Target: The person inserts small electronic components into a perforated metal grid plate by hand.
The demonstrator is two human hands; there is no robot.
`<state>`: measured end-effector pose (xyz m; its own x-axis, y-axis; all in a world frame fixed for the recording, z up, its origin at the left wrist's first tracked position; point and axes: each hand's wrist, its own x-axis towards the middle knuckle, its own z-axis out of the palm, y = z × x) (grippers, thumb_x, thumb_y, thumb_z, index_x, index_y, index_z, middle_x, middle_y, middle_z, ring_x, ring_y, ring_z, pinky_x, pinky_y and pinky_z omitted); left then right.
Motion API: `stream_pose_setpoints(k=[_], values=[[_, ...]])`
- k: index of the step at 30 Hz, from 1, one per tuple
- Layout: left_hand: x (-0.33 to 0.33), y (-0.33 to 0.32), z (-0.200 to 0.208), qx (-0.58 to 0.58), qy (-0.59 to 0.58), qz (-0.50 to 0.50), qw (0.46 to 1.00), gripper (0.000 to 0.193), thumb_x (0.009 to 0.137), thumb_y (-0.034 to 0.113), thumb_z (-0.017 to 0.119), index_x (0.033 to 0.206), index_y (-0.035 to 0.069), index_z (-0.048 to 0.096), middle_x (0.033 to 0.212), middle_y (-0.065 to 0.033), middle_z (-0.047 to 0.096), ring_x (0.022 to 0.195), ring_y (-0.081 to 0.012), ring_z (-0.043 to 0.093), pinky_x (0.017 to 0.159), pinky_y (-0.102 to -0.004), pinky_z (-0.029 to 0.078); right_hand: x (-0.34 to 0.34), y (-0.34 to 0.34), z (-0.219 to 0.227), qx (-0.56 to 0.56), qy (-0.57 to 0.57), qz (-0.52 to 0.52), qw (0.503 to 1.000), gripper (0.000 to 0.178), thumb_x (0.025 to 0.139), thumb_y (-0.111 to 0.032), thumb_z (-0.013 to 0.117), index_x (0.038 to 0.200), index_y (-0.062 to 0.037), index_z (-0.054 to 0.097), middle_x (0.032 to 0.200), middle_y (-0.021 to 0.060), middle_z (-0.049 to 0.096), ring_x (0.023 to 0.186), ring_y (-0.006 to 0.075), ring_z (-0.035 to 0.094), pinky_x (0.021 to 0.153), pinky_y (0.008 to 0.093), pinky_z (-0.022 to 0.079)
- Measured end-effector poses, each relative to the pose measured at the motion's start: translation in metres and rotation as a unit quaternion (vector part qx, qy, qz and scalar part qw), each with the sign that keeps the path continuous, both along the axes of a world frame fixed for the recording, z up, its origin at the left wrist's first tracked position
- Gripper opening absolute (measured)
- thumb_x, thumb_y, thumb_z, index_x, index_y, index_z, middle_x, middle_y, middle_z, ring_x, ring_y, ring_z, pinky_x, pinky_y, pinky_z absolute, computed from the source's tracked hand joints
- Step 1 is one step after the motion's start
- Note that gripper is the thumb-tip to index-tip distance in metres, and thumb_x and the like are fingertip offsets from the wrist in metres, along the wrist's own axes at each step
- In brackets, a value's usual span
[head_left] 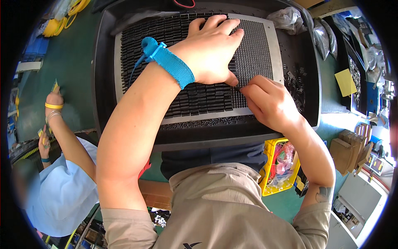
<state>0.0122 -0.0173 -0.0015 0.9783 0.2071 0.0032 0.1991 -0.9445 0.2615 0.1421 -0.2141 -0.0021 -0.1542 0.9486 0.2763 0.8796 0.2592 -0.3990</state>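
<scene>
A flat metal plate (277, 68) with a dense grid of small holes lies in a large black tray (103, 83). Rows of small black pieces (199, 99) cover its left and middle parts, while the right part shows bare grid. My left hand (209, 52) rests spread out over the edge of these rows, its thumb pointing toward my right hand. A blue wrist strap (174, 68) circles my left wrist. Just right of that thumb, my right hand (271, 101) pinches a small black piece (237, 89) at the plate; the fingers hide most of it.
Loose black pieces (294, 85) lie in the tray right of the plate, and more along its near edge. Clear plastic bags (288, 20) sit at the far right corner. A yellow crate (269, 189) stands below the tray. At left, another person in light blue (68, 189) works.
</scene>
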Motion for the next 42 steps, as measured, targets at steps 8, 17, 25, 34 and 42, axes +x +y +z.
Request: stream_pose_setpoints(k=[8,17,25,34,42], values=[[0.003,0.003,-0.017,0.023,-0.047,-0.006,0.999,0.106,0.076,0.051,0.092,0.156,-0.002,0.047,0.169,-0.0211,0.037,0.160,-0.0379,0.027,0.127,-0.0586,0.024,-0.008,0.007,-0.003,0.016,0.000,-0.025,1.000,0.019,0.078,0.001,0.070,0.094,-0.0057,0.063,0.089,0.0083,0.059,0.077,0.0302,0.067,0.064,0.0415,0.057],[0.003,0.001,-0.016,0.019,-0.043,-0.006,0.999,0.107,0.076,0.050,0.092,0.157,-0.002,0.046,0.169,-0.0210,0.036,0.160,-0.0380,0.026,0.127,-0.0593,0.023,-0.001,0.002,-0.004,-0.001,0.008,-0.006,1.000,0.028,0.076,0.009,0.075,0.101,-0.0020,0.071,0.098,0.0121,0.067,0.078,0.0327,0.069,0.066,0.0396,0.058],[0.000,0.002,-0.016,0.025,-0.049,-0.007,0.998,0.107,0.076,0.049,0.093,0.158,-0.001,0.046,0.170,-0.0202,0.036,0.160,-0.0378,0.025,0.128,-0.0576,0.021,-0.007,0.008,-0.009,0.013,0.020,-0.040,0.999,0.019,0.084,0.004,0.077,0.095,-0.0028,0.064,0.090,0.0116,0.065,0.074,0.0337,0.069,0.063,0.0413,0.057],[-0.004,0.004,-0.002,0.013,-0.030,-0.031,0.999,0.105,0.076,0.042,0.092,0.160,0.001,0.044,0.171,-0.0189,0.034,0.161,-0.0381,0.025,0.130,-0.0542,0.020,-0.005,0.008,-0.010,0.025,0.019,-0.030,0.999,0.020,0.089,-0.002,0.077,0.097,-0.0038,0.058,0.085,0.0117,0.064,0.070,0.0342,0.068,0.059,0.0423,0.056],[-0.001,0.001,0.005,-0.008,-0.032,-0.048,0.998,0.110,0.074,0.048,0.093,0.159,-0.002,0.043,0.170,-0.0212,0.034,0.160,-0.0388,0.024,0.130,-0.0557,0.019,-0.004,0.006,-0.009,0.038,-0.025,-0.074,0.996,0.017,0.086,-0.012,0.070,0.093,-0.0083,0.056,0.083,0.0067,0.061,0.073,0.0274,0.070,0.060,0.0397,0.059]])
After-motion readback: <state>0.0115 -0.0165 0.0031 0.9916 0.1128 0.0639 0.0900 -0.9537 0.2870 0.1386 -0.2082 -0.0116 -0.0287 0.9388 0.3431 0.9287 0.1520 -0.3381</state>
